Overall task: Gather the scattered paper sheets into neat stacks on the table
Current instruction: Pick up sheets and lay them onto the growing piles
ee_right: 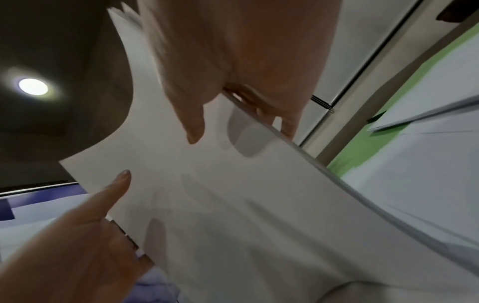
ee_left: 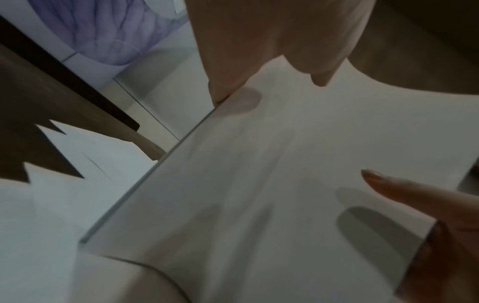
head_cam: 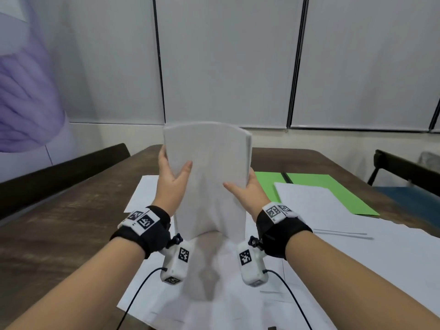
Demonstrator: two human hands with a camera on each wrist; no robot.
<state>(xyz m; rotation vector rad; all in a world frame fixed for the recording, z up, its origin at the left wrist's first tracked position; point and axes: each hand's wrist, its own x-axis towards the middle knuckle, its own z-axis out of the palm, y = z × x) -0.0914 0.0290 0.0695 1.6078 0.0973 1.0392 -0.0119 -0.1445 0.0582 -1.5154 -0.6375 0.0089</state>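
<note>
Each grip clamps a side edge: left hand [head_cam: 172,179] and right hand [head_cam: 247,190] hold the upright paper stack [head_cam: 209,177].

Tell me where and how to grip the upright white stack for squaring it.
Grip the white stack by its two long side edges, one hand from each side, thumbs in front, as the left hand and right hand do; it stands on its bottom edge and bows.

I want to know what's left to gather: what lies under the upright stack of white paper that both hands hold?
Loose white sheets overlap on the brown table under the stack. Whatever lies directly behind its lower edge is hidden.
</note>
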